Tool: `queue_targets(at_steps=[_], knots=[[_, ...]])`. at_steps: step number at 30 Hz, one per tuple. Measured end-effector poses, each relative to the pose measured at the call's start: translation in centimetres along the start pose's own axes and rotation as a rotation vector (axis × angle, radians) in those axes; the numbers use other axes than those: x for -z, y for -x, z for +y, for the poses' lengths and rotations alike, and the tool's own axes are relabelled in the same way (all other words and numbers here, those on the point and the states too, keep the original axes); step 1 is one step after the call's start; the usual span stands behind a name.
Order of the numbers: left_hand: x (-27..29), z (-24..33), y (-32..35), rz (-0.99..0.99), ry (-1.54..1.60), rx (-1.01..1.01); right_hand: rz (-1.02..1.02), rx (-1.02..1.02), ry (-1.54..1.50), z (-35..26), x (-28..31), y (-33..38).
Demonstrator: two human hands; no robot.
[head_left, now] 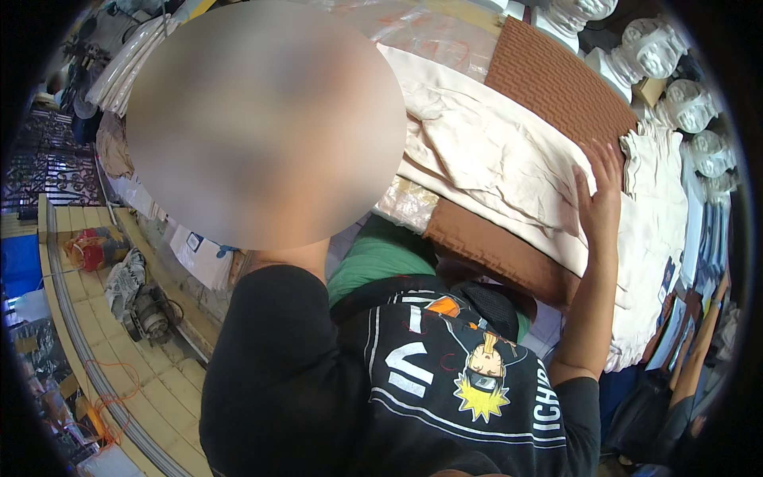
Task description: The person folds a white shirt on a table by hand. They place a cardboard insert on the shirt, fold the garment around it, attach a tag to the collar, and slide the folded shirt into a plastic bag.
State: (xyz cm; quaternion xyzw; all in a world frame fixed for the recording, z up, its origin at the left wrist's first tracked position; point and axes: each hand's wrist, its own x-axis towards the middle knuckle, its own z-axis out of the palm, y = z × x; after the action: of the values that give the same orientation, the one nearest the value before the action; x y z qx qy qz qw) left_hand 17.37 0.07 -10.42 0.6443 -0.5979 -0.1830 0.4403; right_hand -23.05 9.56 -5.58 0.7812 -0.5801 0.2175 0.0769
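A long piece of cream cloth, creased and loosely bunched, lies across a brown textured foam mat on the work surface. My right hand rests on the cloth's right end with fingers stretched out and slightly apart. Close beside it, on the right, is a pile of cream cloth with gathered edges. My left forearm reaches forward into a large blurred oval. The blur hides my left hand and whatever it touches.
Several white objects wrapped in plastic line the far right. Clear plastic sheeting covers the far part of the surface. To the left, a tiled ledge carries a grey motor-like device and a red item. Folded white cloth sits nearer.
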Motion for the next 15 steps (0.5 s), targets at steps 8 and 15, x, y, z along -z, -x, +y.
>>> queue_targets(at_steps=[8,15], knots=[[-3.7,-0.4,2.3,-0.046,-0.271,-0.348,-0.091,0.106,-0.113,-4.1,-3.1,-2.1],[-7.1,3.1,9.1,-0.365,-0.264,-0.411,-0.187,0.225,0.019,-1.7,-7.1,0.9]])
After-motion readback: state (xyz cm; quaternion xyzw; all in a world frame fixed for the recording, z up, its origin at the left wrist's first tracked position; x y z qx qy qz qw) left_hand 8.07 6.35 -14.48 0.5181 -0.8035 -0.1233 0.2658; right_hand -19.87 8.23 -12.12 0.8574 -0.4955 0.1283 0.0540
